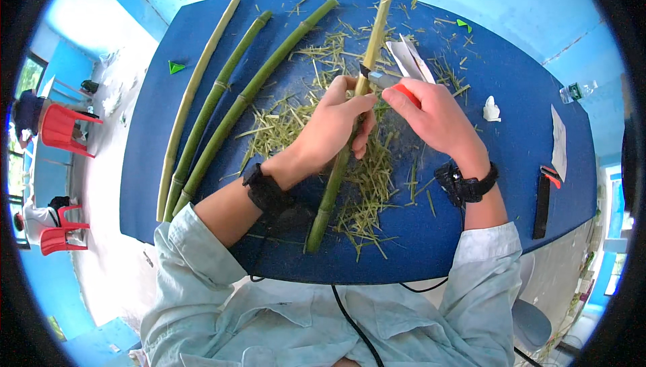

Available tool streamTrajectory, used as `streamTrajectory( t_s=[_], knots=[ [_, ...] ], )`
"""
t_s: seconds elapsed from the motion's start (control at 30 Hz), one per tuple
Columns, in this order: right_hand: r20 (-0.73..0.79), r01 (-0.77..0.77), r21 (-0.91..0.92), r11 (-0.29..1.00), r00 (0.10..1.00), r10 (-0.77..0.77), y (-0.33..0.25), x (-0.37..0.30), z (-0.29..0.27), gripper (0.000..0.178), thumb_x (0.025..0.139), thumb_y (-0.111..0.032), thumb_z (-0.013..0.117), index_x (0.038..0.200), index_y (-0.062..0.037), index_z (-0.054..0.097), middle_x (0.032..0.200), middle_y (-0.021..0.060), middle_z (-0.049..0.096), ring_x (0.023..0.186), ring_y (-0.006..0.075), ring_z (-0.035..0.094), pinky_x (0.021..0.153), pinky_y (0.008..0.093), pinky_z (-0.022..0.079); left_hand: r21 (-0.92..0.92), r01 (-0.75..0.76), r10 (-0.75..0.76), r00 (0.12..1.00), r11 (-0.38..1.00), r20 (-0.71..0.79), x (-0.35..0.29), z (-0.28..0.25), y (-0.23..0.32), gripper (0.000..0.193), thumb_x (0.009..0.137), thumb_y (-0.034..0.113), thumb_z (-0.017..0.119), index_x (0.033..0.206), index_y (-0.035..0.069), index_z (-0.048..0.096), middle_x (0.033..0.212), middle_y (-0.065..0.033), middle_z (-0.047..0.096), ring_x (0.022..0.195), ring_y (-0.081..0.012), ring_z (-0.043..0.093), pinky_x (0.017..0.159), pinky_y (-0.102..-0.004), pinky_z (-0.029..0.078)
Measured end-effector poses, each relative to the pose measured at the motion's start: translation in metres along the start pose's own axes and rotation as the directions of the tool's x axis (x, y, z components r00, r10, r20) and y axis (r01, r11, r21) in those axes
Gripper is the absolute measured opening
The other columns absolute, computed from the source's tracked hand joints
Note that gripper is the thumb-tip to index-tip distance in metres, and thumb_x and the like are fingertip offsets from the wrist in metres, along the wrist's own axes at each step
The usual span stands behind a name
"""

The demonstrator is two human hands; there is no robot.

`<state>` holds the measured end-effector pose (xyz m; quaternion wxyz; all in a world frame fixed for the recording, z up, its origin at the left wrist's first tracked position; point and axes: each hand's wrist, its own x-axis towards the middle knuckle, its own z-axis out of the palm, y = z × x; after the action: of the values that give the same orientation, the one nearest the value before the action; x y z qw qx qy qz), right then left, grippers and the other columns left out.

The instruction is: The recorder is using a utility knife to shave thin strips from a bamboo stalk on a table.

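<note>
A bamboo pole (330,198) slants across the middle of the table, green at its near end and peeled pale at the far part. My left hand (341,114) is closed around its middle. In my right hand (434,114) is a utility knife (383,79) with a red and grey handle. Its dark blade end meets the pole just beyond my left fingers. Green and pale shavings (367,195) lie heaped under and around the pole. Part of the knife handle is hidden by my right fingers.
Left on the blue table (151,158) lie a pale peeled pole (195,97) and two green poles (219,87) (259,81). To the right are crumpled tissue (492,109), a plastic bottle (579,91), a black bar (541,207) and a red-and-black tool (550,176). People sit on red chairs (60,128) far left.
</note>
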<state>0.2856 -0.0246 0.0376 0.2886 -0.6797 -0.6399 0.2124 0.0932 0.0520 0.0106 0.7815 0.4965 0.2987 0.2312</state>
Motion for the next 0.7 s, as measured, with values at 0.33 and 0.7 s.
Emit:
streamTrajectory(
  t_s=[0.33, 0.7],
  knots=[
    [0.135, 0.000, 0.005, 1.000, 0.991, 0.000, 0.003, -0.001, 0.004, 0.053, 0.109, -0.043, 0.058, 0.084, 0.0037, 0.064, 0.062, 0.0177, 0.055, 0.056, 0.0283, 0.051, 0.057, 0.0430, 0.040, -0.027, 0.018, -0.016, 0.999, 0.999, 0.045, 0.003, -0.007, -0.008, 0.014, 0.107, 0.015, 0.052, 0.097, 0.008, 0.045, 0.068, -0.0017, 0.045, 0.043, -0.0125, 0.042, 0.040, -0.0308, 0.038],
    [0.120, 0.034, 0.102, 0.994, 0.992, -0.046, 0.010, -0.004, 0.008, 0.049, 0.111, -0.042, 0.055, 0.093, 0.0028, 0.067, 0.069, 0.0174, 0.061, 0.064, 0.0313, 0.060, 0.063, 0.0436, 0.045, 0.090, -0.058, 0.053, 0.997, 0.994, 0.054, 0.002, -0.003, -0.010, 0.032, 0.114, 0.035, 0.053, 0.098, 0.009, 0.045, 0.067, 0.0021, 0.044, 0.045, -0.0089, 0.042, 0.040, -0.0278, 0.038]
  ],
)
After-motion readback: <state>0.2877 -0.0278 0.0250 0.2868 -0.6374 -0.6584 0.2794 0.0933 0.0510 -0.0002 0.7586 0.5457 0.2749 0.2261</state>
